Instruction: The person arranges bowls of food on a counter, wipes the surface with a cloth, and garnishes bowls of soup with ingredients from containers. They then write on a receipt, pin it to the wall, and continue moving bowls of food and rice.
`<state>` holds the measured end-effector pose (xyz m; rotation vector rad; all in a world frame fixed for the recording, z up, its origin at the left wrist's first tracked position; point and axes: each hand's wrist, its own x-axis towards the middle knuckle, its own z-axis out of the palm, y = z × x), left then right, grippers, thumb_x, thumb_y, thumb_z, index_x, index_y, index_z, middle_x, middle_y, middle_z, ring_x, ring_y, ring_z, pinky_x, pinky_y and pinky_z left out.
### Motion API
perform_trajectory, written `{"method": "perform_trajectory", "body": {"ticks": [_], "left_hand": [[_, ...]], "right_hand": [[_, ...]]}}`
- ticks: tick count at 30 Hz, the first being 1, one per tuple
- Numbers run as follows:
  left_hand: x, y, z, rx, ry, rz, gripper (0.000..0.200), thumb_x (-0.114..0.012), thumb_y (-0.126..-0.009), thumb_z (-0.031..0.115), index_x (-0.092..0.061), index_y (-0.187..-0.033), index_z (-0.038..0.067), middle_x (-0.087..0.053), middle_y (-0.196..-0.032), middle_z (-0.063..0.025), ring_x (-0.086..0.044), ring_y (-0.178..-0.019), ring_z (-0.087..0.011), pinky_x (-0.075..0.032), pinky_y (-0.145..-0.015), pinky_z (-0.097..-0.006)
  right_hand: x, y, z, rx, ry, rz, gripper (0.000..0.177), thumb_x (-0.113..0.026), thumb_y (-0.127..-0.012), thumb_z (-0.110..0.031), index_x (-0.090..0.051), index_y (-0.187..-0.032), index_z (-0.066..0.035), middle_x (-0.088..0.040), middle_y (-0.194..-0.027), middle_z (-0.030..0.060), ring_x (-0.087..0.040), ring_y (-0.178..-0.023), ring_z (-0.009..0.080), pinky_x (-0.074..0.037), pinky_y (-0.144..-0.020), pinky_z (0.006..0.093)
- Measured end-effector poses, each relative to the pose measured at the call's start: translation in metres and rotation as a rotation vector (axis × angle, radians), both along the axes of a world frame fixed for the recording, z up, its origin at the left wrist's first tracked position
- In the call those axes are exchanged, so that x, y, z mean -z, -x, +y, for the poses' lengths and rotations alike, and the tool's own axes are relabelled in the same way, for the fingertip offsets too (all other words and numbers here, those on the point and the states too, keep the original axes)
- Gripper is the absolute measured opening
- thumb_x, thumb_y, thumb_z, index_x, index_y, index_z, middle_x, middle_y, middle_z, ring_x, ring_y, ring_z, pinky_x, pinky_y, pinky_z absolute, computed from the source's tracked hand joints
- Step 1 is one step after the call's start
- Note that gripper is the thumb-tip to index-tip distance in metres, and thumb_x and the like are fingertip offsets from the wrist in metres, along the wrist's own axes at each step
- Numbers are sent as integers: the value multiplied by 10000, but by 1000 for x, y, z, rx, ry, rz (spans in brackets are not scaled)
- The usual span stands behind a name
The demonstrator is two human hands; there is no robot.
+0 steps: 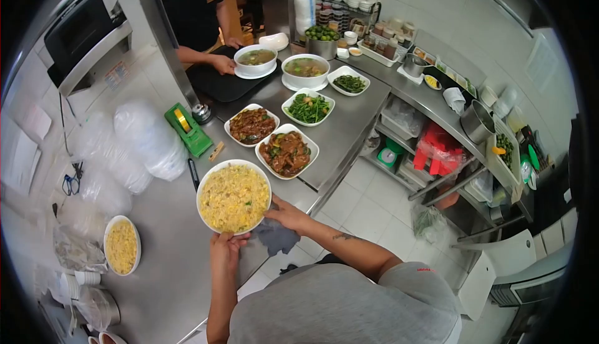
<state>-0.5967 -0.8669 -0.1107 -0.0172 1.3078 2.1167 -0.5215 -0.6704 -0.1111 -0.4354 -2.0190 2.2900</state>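
Note:
A round white bowl heaped with yellow fried rice is held at the front edge of the steel counter. My left hand grips its near rim from below, fingers partly hidden under it. My right hand is closed on its right side. A grey cloth lies on the counter edge between my hands. Just beyond the bowl are two square white dishes of brown saucy food, the nearer dish and the farther dish. A black pen lies left of the bowl.
Across the counter, a person's hand touches a soup bowl by a black tray. Another soup bowl and two dishes of greens stand nearby. Left are a green tape dispenser, plastic bags and another rice bowl.

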Motion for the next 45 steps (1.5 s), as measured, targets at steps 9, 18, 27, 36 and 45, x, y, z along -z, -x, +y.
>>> {"method": "perform_trajectory", "body": {"ticks": [9, 18, 27, 36, 45], "left_hand": [[61, 116, -191, -762, 7, -55, 335, -512, -887, 231, -449, -1108, -12, -579, -1012, -165, -602, -904, -279, -529, -705, -360], [34, 136, -269, -886, -300, -75, 420, -463, -884, 136, -367, -1239, -66, -468, -1203, -258, -536, -1064, -380, -532, -781, -418], [45, 148, -279, -818, 94, -157, 394, -358, -832, 37, -377, -1211, -70, -570, -1023, -261, -629, -762, -404, -591, -569, -387], [5, -9, -168, -632, 66, -112, 450, -368, -757, 15, -365, -1183, -129, -592, -956, -278, -652, -712, -328, -549, -509, -323], [-8, -52, -117, -461, 35, -99, 386, -415, -834, 43, -367, -1185, -112, -601, -987, -241, -647, -812, -330, -529, -601, -353]], "right_hand": [[25, 31, 9, 36, 121, 11, 745, -552, -849, -185, -102, -1413, 5, -477, -1227, 154, -504, -1057, 170, -389, -908, 261], [19, 23, 12, 56, 163, -20, 769, -573, -846, -218, -107, -1410, 21, -537, -1154, 176, -527, -1035, 176, -404, -884, 270], [27, -3, 28, 147, 231, -89, 611, -574, -830, -188, -321, -1357, -9, -415, -1309, 158, -458, -1141, 228, -359, -959, 307], [24, -4, 67, 358, 326, -14, 461, -554, -829, -168, -452, -1237, 21, -554, -1120, 134, -553, -999, 235, -447, -872, 340], [38, -4, 82, 206, 492, -57, 394, -496, -877, -259, -512, -1160, 14, -569, -1130, 140, -556, -1046, 268, -437, -912, 373]]}}
